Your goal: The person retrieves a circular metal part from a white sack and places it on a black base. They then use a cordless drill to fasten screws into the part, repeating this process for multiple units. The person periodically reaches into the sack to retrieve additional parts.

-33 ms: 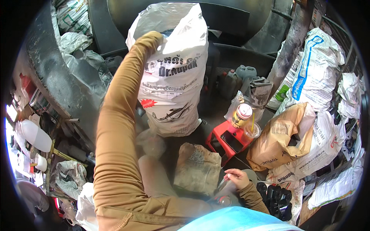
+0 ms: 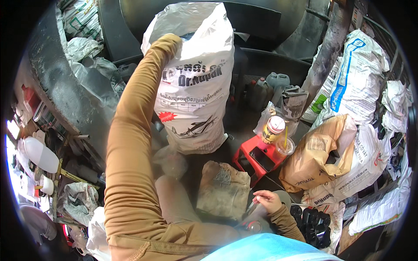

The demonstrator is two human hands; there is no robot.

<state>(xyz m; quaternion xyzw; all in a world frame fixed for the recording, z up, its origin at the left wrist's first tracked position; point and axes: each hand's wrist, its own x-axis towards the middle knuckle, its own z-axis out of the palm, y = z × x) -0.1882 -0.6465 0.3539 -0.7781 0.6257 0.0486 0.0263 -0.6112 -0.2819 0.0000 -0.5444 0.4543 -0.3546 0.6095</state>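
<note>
A tall white printed plastic sack [image 2: 191, 104] stands upright in front of me with its mouth open. My left arm in a brown sleeve [image 2: 135, 113] reaches over its rim, and the hand is hidden inside, so its fingers do not show. Something dark bluish shows just inside the mouth. Low on the right, beside my knee, my right hand [image 2: 269, 201] is closed in a pinch on a thin, light-coloured tool [image 2: 251, 209], whose kind I cannot make out. Left of that hand lies a worn tan pad [image 2: 222, 198] with several thin grey strips [image 2: 223, 175] on it.
A red plastic stool [image 2: 252, 152] holds a phone, a lidded cup [image 2: 274, 129] and a clear cup with a yellow straw [image 2: 285, 147]. A brown paper sack [image 2: 315, 152] and white sacks crowd the right. Dark jugs [image 2: 263, 93] stand behind; black plastic parts [image 2: 311, 224] lie near my right arm.
</note>
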